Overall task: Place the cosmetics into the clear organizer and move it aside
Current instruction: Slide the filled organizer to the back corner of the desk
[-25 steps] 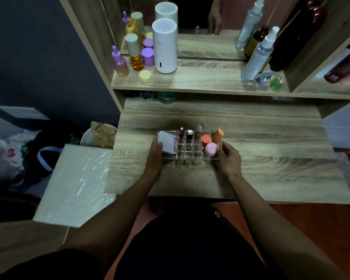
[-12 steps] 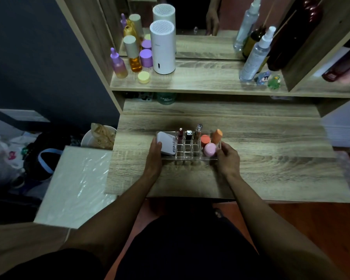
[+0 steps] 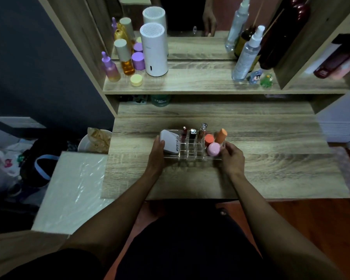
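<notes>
Head view shows the clear organizer [image 3: 192, 147] sitting on the wooden desktop [image 3: 271, 158], roughly at its middle and close to the front edge. It is loaded: a white compact [image 3: 169, 141] leans in its left end, three slim lip products [image 3: 192, 134] stand in the small cells along the back, and an orange sponge [image 3: 221, 136], a coral round piece [image 3: 209, 138] and a pink sponge [image 3: 213, 149] fill the right end. The front cells look empty.

Compared with a second ago, very little has shifted. The organizer is at the same spot on the desk, and every cosmetic sits as it did. The left hand [image 3: 157, 153] remains pressed against the left end, its thumb lying on the compact's edge. The right hand [image 3: 231, 156] has closed in a little on the right end, fingers curled around the corner just beside the pink sponge. So both hands grasp the organizer by its ends.

My reading is that the filling part is done and the grip for carrying has only now been settled; the move aside is not yet begun. The tall items stand loose in their cells, so a tilted lift could tip them.

Farther out, the upper shelf [image 3: 200, 81] holds a white cylinder [image 3: 155, 49], purple-capped bottles [image 3: 138, 61] and a spray bottle [image 3: 248, 55].
</notes>
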